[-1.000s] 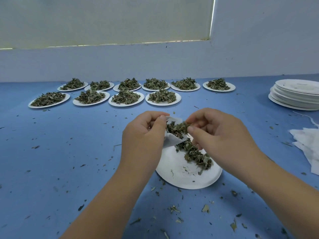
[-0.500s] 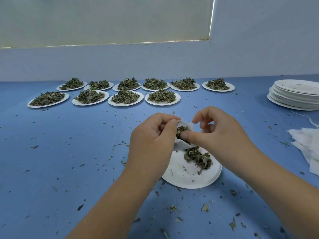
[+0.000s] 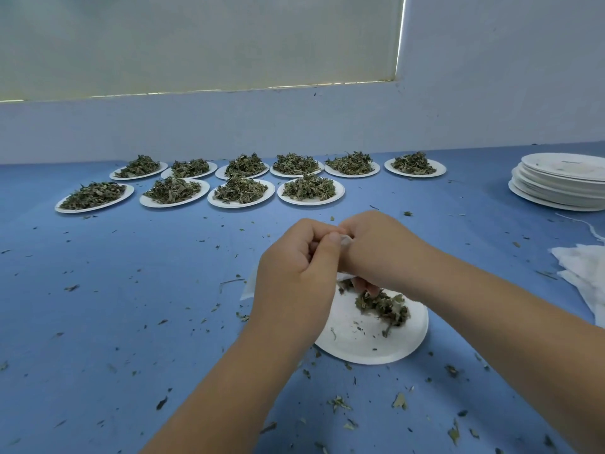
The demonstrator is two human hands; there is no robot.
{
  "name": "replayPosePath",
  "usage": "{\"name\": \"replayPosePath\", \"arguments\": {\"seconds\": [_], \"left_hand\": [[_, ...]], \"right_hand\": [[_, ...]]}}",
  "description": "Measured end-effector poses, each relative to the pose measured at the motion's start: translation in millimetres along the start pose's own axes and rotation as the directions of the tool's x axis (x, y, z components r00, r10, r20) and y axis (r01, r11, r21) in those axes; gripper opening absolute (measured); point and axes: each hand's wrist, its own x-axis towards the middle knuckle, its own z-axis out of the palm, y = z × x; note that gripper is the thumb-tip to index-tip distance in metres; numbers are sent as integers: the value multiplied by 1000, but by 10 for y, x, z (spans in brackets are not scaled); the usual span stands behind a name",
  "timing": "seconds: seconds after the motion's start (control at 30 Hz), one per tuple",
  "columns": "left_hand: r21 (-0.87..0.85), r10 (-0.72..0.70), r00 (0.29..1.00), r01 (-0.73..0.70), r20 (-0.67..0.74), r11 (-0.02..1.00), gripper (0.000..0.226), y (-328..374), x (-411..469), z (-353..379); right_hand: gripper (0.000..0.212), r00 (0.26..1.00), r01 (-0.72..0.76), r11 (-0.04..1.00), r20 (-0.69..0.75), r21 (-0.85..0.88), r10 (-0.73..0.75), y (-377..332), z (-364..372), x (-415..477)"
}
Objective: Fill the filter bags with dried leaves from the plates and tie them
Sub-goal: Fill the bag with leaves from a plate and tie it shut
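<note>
Two hands had closed together over plate (image 3: 360, 352) | left hand (image 3: 294, 273) grip pinched bag (image 3: 346, 239) | right hand (image 3: 379, 253) grip curled, contents untellable | leaves (image 3: 383, 306) remained, filling likely unfinished

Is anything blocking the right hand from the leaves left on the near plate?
Nothing visible. The right hand reaches the leaf pile on the near plate; the left hand, holding the filter bag, sits beside it.

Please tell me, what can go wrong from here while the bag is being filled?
Leaves may miss the filter bag, which the left hand pinches and which hangs partly past the left side of the paper plate; crumbs already litter the blue table. The right hand, reaching into the remaining dried leaves, might shove the light plate.
</note>
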Motion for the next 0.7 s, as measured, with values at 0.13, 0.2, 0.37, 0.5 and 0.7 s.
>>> {"name": "replayPosePath", "arguments": {"seconds": [0.13, 0.2, 0.37, 0.5, 0.7], "left_hand": [[-32, -29, 996, 26, -90, 999, 22, -26, 87, -108], [-63, -53, 991, 45, -126, 997, 21, -39, 131, -160], [-92, -58, 996, 51, -70, 994, 20, -56, 136, -158], [-45, -34, 999, 33, -5, 998, 18, -56, 99, -115], [-45, 4, 998, -7, -69, 999, 21, -29, 114, -168]], "right_hand": [[20, 983, 50, 992, 172, 117, -69, -115, -114, 80], [28, 951, 16, 955, 290, 297, -106, -112, -219, 77], [24, 968, 2, 976, 244, 220, -57, -110, -226, 114], [8, 984, -50, 992, 178, 112, 29, -182, -93, 164], [28, 977, 0, 956, 202, 292, -62, -134, -62, 173]]}}
